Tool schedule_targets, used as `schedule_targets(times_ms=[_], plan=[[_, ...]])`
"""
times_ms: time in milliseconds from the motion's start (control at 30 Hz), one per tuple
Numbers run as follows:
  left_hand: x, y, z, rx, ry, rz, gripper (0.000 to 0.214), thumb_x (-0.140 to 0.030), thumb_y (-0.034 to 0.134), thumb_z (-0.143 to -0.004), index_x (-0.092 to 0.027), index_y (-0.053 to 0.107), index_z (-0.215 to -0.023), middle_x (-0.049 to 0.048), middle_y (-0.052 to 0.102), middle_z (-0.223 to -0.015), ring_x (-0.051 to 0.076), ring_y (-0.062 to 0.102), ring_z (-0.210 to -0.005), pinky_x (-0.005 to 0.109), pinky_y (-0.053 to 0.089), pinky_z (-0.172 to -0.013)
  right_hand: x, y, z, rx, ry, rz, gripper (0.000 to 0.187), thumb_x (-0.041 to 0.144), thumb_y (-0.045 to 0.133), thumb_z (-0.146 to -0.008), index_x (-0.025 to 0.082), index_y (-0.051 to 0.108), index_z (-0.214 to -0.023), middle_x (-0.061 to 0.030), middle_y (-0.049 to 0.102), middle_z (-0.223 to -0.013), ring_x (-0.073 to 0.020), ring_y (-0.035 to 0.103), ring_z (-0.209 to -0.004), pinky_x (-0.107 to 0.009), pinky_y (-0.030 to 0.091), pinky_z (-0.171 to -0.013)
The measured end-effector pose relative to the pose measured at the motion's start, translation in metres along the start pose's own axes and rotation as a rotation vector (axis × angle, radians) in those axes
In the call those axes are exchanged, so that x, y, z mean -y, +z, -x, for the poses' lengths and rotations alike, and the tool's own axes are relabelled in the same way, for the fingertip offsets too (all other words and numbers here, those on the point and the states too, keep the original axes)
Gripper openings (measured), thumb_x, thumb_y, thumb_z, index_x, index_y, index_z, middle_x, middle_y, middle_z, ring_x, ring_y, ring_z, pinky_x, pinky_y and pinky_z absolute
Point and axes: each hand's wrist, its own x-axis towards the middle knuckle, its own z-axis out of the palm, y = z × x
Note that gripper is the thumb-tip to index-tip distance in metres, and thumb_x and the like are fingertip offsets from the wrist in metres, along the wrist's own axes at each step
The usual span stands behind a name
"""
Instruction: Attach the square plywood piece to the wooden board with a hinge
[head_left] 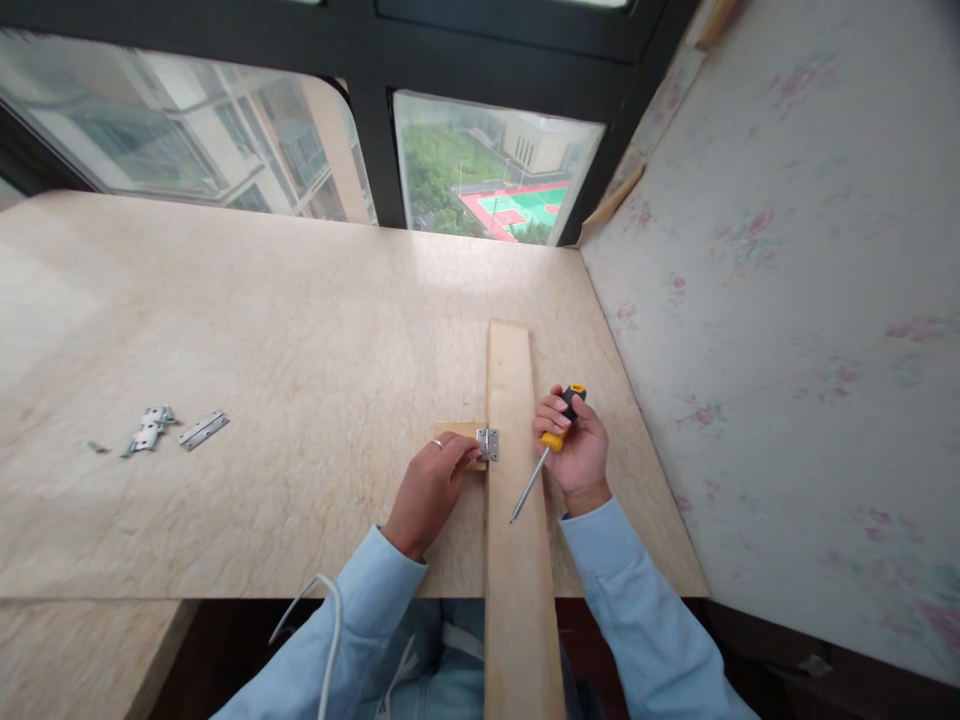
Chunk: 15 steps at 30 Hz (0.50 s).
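Note:
A long pale wooden plank (513, 560) lies lengthwise on the marble-patterned table (285, 330), its near end sticking out over the table's edge. A small wooden block (457, 430) sits against the plank's left side, with a small metal hinge (487, 443) across the joint. My left hand (433, 490) rests on the block, fingertips pressed together at the hinge. My right hand (574, 448) is closed around the yellow-and-black handle of a screwdriver (546, 450), whose metal shaft points down-left over the plank.
Several spare metal hinges (161, 430) lie on the table's left side. A floral-papered wall (787, 300) closes off the right side. Dark-framed windows (375, 150) run along the far edge. A white cable (330, 630) hangs by my left sleeve.

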Motion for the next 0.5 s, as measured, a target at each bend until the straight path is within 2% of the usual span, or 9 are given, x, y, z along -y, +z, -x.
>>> schedule_targets(times_ms=[233,367,500], plan=[[-0.0032,-0.0008,-0.0019,0.062,0.117,-0.114,0.017,-0.008,0.051,-0.096,-0.015,0.066,-0.101,0.0061,0.068,-0.092,0.019,0.064,-0.083,0.03,0.053,-0.072,-0.0004,0.0009,0.0001,0.006,-0.004,0.006,0.029,0.008,0.067,-0.079,0.014,0.054,-0.103,0.0033,0.051,-0.075,-0.0053,0.049,-0.056,-0.016,0.048,-0.05],[-0.0045,-0.0022,-0.0022,0.051,0.174,-0.153,0.018,-0.007,0.052,-0.095,-0.014,0.067,-0.102,0.0079,0.068,-0.093,0.02,0.064,-0.083,0.031,0.055,-0.072,-0.0006,0.0005,-0.0002,0.003,-0.005,0.026,0.029,0.009,0.068,-0.077,0.014,0.054,-0.102,0.0039,0.051,-0.075,-0.0045,0.048,-0.056,-0.015,0.047,-0.05],[-0.004,-0.0029,-0.0007,0.028,0.202,-0.103,0.02,-0.006,0.052,-0.094,-0.014,0.067,-0.105,0.0081,0.069,-0.096,0.02,0.065,-0.085,0.032,0.057,-0.073,-0.0002,-0.0001,-0.0003,0.002,-0.008,0.037,0.028,0.009,0.069,-0.077,0.014,0.055,-0.101,0.0041,0.051,-0.075,-0.0045,0.049,-0.056,-0.015,0.047,-0.05]])
